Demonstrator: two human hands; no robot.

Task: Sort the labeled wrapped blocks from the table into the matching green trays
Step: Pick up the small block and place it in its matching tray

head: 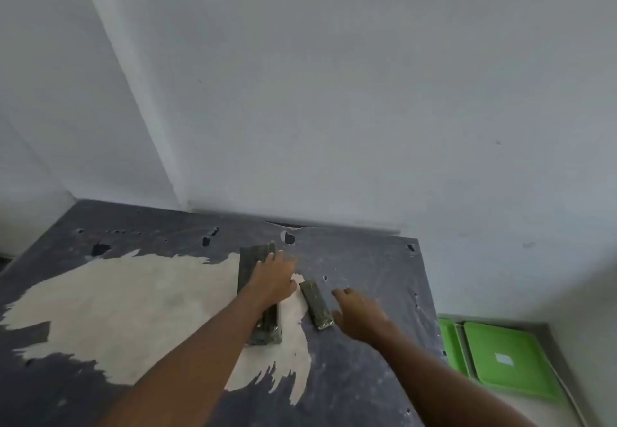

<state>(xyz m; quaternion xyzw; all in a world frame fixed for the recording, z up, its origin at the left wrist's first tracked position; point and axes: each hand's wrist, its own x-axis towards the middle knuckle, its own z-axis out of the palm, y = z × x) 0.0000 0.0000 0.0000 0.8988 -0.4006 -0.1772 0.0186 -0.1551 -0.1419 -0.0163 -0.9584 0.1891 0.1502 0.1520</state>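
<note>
Though flat, smaller blk (316, 304) lengthwise near-far

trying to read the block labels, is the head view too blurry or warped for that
Head view: soft all over, so no label text can be read on the wrapped blocks under the left hand or on the single block beside the right hand; wide-angle lens bends the table edges and wall lines; light is flat and dim, no glare; the white label on the green tray is only a blank patch.
</note>
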